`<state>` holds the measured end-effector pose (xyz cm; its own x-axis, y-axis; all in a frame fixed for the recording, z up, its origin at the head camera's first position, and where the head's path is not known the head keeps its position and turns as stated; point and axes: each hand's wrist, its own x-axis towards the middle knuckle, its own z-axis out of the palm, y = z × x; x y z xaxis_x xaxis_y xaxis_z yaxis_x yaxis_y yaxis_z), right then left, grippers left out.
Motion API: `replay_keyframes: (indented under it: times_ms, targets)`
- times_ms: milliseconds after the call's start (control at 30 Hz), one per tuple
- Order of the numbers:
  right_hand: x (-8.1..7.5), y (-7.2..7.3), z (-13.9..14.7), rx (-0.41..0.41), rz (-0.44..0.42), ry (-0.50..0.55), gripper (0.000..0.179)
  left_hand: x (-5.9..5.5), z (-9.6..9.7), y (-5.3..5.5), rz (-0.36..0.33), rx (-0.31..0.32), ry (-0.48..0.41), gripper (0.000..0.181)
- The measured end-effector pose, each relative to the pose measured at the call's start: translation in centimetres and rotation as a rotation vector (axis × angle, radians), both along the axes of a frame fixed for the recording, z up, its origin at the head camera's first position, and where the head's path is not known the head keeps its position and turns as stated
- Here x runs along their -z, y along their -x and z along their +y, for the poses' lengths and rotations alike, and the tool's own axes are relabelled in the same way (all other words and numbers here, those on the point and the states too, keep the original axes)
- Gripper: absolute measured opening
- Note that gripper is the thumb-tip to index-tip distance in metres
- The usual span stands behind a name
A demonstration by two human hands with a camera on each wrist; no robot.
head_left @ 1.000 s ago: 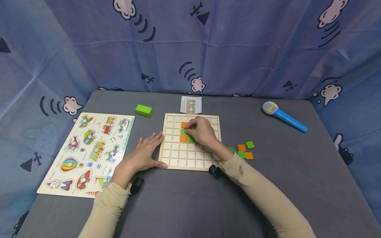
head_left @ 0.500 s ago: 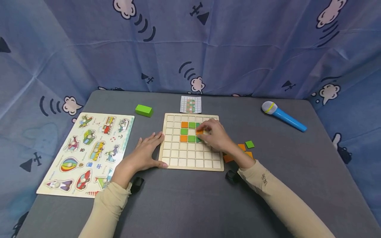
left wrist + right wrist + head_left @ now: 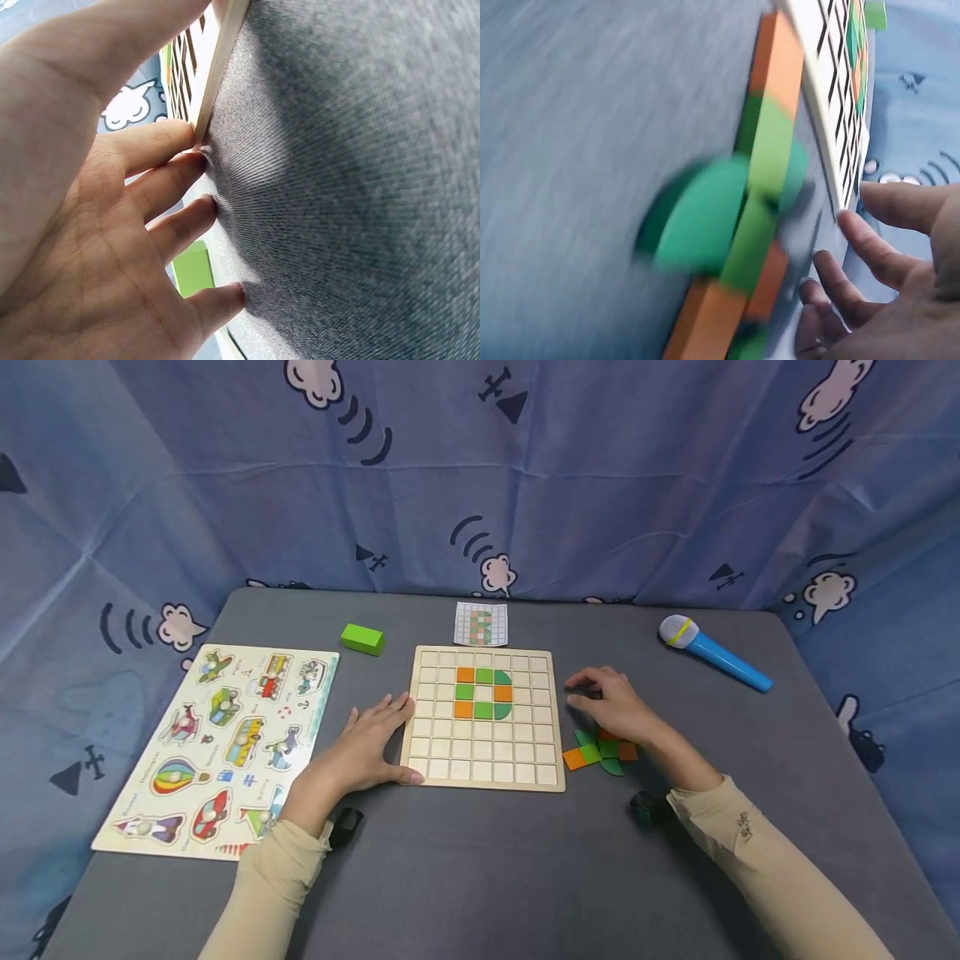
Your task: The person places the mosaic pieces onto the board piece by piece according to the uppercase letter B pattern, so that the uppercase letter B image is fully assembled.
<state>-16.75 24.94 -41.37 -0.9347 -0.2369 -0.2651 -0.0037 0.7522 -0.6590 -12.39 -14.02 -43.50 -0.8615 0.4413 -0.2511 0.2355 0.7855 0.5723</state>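
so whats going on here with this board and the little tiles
Someone seems to be making a pattern on a gridded wooden board. Eight coloured tiles ring one bare square there. The left hand touches the board's left edge; the right hand holds nothing, near loose tiles beside the board. A small patterned card lies just beyond it.

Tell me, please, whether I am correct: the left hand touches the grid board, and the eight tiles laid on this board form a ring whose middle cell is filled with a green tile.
Not quite: the middle cell is unfilled and shows bare wood, as the head view makes clear. The left hand does touch the grid board, and the eight tiles do form a ring.
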Motion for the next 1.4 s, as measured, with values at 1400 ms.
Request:
replay_keyframes:
  times_ms: [1400]
  targets:
    - [0.0,-2.4,5.2,-0.008,0.16,-0.103,0.014,-0.2,0.2,0.1,-0.009,0.003,0.022,0.114]
